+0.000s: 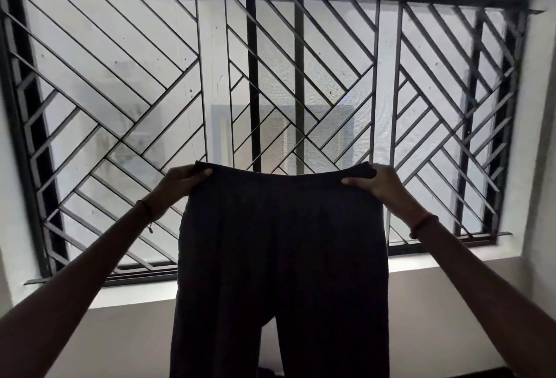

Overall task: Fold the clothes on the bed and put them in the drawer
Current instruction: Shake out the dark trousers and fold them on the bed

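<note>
Dark trousers (279,257) hang full length in the air in front of me, held up by the waistband against the barred window (120,76). On my feed the left hand (180,182) pinches the left corner of the waistband, thumb lying across the front, the fingers hidden behind the cloth. The right hand (379,182) pinches the right corner the same way. Both arms are stretched out and raised. The two legs drop straight down and run off the bottom edge. I see a thin thread (146,212) on the left wrist and a reddish band (424,224) on the right. A pale sill (436,263) lies below the window.
</note>
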### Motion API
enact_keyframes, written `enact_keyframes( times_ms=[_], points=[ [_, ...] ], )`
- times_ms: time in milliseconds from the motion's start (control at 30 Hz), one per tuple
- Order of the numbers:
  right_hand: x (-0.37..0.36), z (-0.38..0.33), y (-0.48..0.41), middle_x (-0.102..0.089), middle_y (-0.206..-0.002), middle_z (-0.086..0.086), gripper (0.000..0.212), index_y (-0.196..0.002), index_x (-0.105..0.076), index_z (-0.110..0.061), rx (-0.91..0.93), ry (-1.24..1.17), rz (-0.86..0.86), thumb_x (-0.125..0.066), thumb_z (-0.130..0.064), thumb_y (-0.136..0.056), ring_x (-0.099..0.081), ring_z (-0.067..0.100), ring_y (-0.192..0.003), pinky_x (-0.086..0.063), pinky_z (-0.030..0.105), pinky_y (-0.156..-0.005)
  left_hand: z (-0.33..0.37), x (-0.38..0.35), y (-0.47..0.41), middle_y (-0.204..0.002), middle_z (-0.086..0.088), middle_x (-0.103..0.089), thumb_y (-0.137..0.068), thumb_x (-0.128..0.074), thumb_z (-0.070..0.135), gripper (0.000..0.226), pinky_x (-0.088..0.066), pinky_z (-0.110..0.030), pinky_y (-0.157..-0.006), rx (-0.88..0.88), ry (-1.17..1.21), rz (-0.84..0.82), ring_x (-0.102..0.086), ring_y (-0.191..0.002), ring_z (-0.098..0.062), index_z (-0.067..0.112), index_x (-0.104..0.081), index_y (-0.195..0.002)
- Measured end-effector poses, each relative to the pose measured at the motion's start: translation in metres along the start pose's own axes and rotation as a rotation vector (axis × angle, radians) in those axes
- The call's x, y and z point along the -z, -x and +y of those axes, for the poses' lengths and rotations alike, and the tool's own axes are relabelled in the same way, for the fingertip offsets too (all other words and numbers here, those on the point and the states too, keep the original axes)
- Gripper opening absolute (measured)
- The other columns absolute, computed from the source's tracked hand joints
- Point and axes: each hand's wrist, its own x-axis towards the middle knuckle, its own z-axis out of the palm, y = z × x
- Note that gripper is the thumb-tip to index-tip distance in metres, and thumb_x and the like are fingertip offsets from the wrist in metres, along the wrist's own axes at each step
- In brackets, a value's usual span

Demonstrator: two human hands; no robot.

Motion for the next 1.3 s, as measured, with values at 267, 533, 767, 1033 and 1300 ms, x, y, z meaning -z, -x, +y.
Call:
enact_keyframes(
  times_ms=[267, 533, 767, 1033, 1300],
  points=[
    [0.039, -0.026, 0.004, -0.062, -0.074, 0.004, 0.04, -0.094, -0.057, 0.001, -0.006, -0.28, -0.389, -0.076, -0.024, -0.07, -0.06, 0.012, -0.066, -0.049, 0.017, -0.056, 0.021, 0.028, -0.002, -0.107, -0.005, -0.07, -0.059, -0.082, 0.055, 0.062, -0.055, -0.02, -0.073, 0.082, 0.226, -0.388, -0.067, -0.096, -0.013, 0.017, -0.07, -0.107],
    [0.006, -0.006, -0.013, -0.07, -0.09, 0.014, 0.04, -0.102, -0.064, 0.003, -0.363, -0.288, -0.336, -0.075, -0.017, -0.069, -0.07, 0.014, -0.066, -0.056, 0.022, -0.057, 0.008, 0.017, -0.039, -0.113, 0.003, -0.069, -0.057, -0.082, 0.055, 0.068, -0.054, -0.022, -0.078, 0.351, 0.101, -0.33, -0.063, -0.104, -0.011, 0.023, -0.067, -0.114],
    [-0.071, 0.021, -0.011, -0.061, -0.07, 0.016, 0.021, -0.067, -0.054, -0.001, -0.425, -0.208, -0.031, -0.069, 0.0, -0.082, -0.062, 0.011, -0.046, -0.052, 0.021, -0.046, -0.021, -0.059, -0.046, -0.095, -0.008, -0.064, -0.087, -0.065, 0.015, 0.015, -0.057, -0.023, -0.056, 0.617, 0.304, -0.02, -0.061, -0.08, -0.014, 0.005, -0.064, -0.098],
    [-0.127, 0.022, -0.021, -0.068, -0.087, 0.024, 0.024, -0.076, -0.064, 0.002, -0.332, -0.065, -0.085, -0.075, -0.019, -0.077, -0.067, 0.039, -0.084, -0.056, 0.048, -0.075, -0.012, -0.118, -0.031, -0.087, -0.009, -0.062, -0.086, -0.065, 0.009, 0.01, -0.053, -0.026, -0.068, 0.574, 0.517, -0.025, -0.061, -0.076, -0.017, 0.005, -0.064, -0.095],
    [-0.149, -0.004, -0.032, -0.069, -0.095, 0.017, 0.038, -0.089, -0.066, -0.002, -0.251, -0.099, -0.114, -0.067, -0.04, -0.082, -0.067, 0.03, -0.087, -0.057, 0.045, -0.082, 0.001, -0.133, -0.034, -0.107, -0.015, -0.067, -0.087, -0.064, 0.012, 0.035, -0.057, -0.025, -0.075, 0.384, 0.549, -0.106, -0.066, -0.09, -0.02, -0.004, -0.06, -0.118]
  ],
)
